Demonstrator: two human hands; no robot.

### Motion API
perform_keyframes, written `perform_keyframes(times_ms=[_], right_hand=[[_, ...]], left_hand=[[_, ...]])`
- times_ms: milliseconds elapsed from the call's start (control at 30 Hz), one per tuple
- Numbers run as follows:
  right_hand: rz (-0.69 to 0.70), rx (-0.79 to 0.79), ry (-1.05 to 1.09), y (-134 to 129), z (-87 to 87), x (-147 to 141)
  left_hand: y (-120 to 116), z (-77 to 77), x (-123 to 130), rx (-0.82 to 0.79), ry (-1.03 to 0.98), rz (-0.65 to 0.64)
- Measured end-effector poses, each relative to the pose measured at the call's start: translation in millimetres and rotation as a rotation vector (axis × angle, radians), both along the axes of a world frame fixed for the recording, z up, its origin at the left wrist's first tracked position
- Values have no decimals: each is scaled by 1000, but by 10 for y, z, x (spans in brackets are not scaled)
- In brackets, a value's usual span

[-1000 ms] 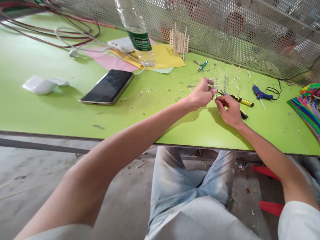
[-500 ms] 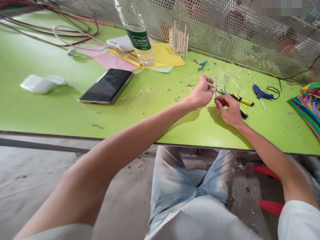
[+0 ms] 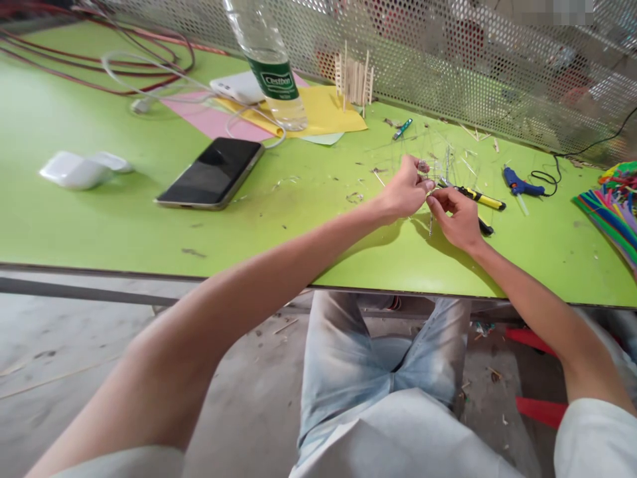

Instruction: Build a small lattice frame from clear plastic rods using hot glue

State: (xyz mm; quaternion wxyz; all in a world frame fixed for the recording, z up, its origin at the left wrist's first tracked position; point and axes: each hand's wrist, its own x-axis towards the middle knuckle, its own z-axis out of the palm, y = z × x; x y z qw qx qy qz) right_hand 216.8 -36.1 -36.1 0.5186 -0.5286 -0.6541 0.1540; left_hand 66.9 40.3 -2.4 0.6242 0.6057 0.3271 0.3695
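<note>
Over the green table (image 3: 279,232), my left hand (image 3: 407,189) pinches thin silvery wire (image 3: 430,222), fingers closed. My right hand (image 3: 456,216) is closed at the fingertips on the same wire, just right of and slightly below the left; the two hands nearly touch. The wire's overall shape is too fine to make out. Behind my fingers lie more thin wires (image 3: 447,159). Beside the right hand is a yellow-and-black utility knife (image 3: 485,199), and a black handle (image 3: 486,228) shows partly from behind that hand.
A blue glue gun (image 3: 522,183) with its cord lies to the right, near colourful pipe cleaners (image 3: 604,216). Leftward are a phone (image 3: 213,174), a white earbud case (image 3: 74,170) and a water bottle (image 3: 279,83). A small stick structure (image 3: 354,81) stands by the perforated metal screen (image 3: 428,60).
My left hand has dipped slightly, its fingertips coming closer to the right hand's. The right hand stays almost in place. The view has shifted a little.
</note>
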Motion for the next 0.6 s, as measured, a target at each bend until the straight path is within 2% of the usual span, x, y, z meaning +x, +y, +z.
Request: perform_keyframes(times_ms=[233, 433, 600], right_hand=[[-13, 16, 33, -32, -13, -20], [-44, 49, 95, -18, -59, 9], [-75, 79, 64, -25, -64, 25]], left_hand=[[-22, -7, -10, 6, -2, -17], [-41, -31, -10, -28, -157, -105], [4, -59, -33, 15, -178, -140]])
